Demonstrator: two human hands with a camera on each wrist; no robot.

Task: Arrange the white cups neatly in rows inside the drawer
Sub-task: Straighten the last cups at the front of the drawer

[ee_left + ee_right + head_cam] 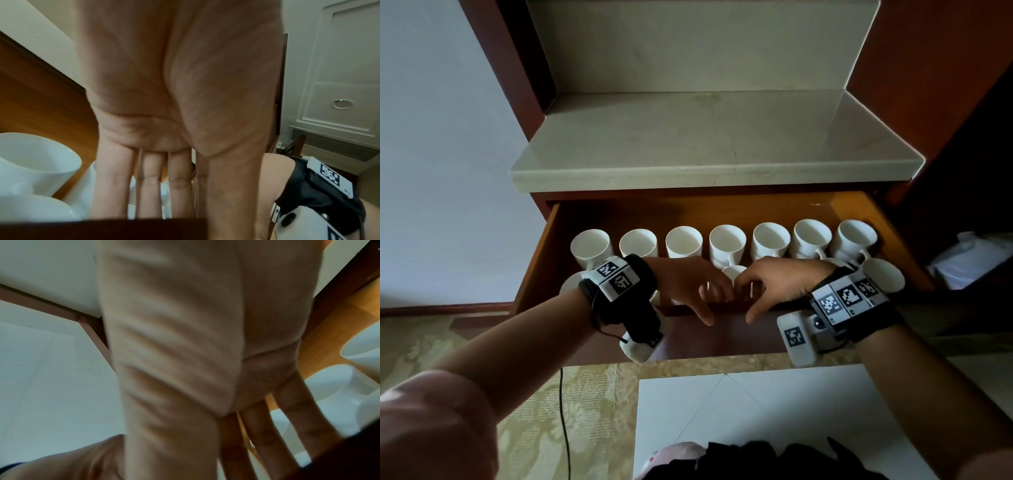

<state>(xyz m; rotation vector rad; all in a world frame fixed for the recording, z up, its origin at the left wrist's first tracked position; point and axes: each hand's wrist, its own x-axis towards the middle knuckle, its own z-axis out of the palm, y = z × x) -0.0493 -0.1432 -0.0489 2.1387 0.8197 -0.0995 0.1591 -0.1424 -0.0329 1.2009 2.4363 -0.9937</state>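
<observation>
With seven white cups (727, 241) lined across mid-frame at the back of the drawer (536, 270), we judge the front row in hand: left hand (690, 286) and right hand (779, 286) meet there, fingers loosely spread, their hold uncertain, next a careful nudge

white cups (727, 244): upright, seven in back row | drawer (541, 260): open
</observation>
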